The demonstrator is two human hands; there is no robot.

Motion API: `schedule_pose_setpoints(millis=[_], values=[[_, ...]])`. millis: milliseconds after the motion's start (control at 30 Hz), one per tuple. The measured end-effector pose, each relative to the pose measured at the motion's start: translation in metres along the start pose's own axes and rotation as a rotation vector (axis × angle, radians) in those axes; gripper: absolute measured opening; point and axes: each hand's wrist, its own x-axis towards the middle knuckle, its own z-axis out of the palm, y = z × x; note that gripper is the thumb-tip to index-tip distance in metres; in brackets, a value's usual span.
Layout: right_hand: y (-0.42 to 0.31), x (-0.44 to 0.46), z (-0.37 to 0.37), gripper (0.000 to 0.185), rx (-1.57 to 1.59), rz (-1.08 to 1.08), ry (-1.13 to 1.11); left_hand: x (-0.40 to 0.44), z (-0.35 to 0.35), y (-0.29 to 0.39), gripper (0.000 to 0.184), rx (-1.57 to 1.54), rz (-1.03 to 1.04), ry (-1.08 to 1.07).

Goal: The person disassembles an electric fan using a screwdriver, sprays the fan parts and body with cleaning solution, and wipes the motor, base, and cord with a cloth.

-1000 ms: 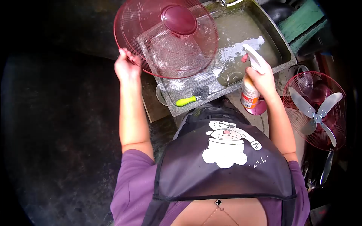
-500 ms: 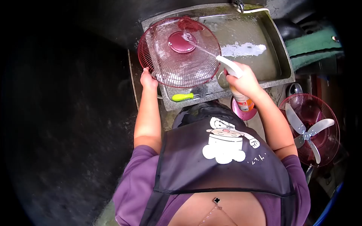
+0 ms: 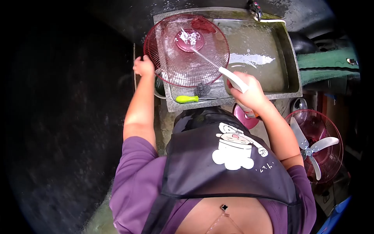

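A dark red fan grille point(image 3: 167, 64) with a round centre cap lies on the left part of the stone sink. White foam point(image 3: 190, 38) covers much of the cap. My right hand point(image 3: 249, 91) grips a spray bottle point(image 3: 233, 80) with a white nozzle, and a jet runs from it to the cap. The bottle's lower part is mostly hidden by my hand and forearm. At the grille's left rim is my left hand point(image 3: 144, 66), fingers apart; whether it touches the rim I cannot tell. A screwdriver point(image 3: 187, 99) with a lime-green handle rests on the sink's front ledge.
The sink basin point(image 3: 288, 58) extends to the right, with a tap point(image 3: 255, 11) at its back edge. A fan with metal blades point(image 3: 309, 151) in a red grille stands low at the right. A pink round object point(image 3: 244, 119) is below the sink's front edge.
My left hand has come away from its hold on the rim and shifted up and left. Foam on the cap has spread. The spray bottle has moved slightly left and down, its jet still running.
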Motion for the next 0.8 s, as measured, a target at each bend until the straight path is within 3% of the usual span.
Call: schedule_pose_setpoints(millis=[33, 67, 100, 167, 200, 267, 367, 533, 600, 733, 800], values=[[0.001, -0.004, -0.001, 0.019, -0.017, 0.058, -0.037, -0.011, -0.001, -0.006, 0.033, -0.001, 0.501, 0.108], [0.002, -0.006, -0.001, 0.020, -0.032, 0.117, -0.073, -0.042, -0.022, 0.012, 0.024, -0.194, 0.770, 0.038], [0.006, -0.007, 0.001, 0.020, -0.030, 0.117, -0.060, -0.073, -0.037, 0.022, 0.022, -0.266, 0.954, -0.191], [0.006, -0.011, 0.001, 0.019, 0.002, 0.104, -0.033, -0.144, -0.033, 0.002, 0.026, -0.300, 0.883, -0.865], [0.007, -0.013, 0.000, 0.019, 0.026, 0.093, 0.001, -0.174, -0.052, 0.012, 0.027, -0.174, 1.009, -1.040], [0.013, -0.017, -0.003, 0.020, 0.070, 0.120, -0.035, -0.210, -0.056, 0.002, 0.024, -0.018, 1.336, -0.935], [0.009, -0.017, -0.007, 0.018, 0.162, 0.059, 0.051, -0.212, -0.030, -0.024, 0.024, 0.068, 1.330, -0.880], [-0.009, -0.001, -0.021, 0.020, 0.120, 0.035, -0.012, -0.187, -0.079, -0.006, 0.020, -0.091, 1.171, -0.769], [-0.014, 0.014, -0.020, 0.022, 0.019, 0.013, 0.098, -0.174, -0.101, -0.006, 0.018, -0.091, 1.185, -0.684], [0.006, 0.071, -0.021, 0.028, 0.060, 0.051, 0.147, -0.153, -0.089, -0.052, 0.027, 0.045, 1.210, -0.777], [0.013, 0.092, -0.030, 0.034, -0.062, 0.150, 0.159, -0.155, -0.097, -0.052, 0.034, 0.161, 1.163, -0.903]])
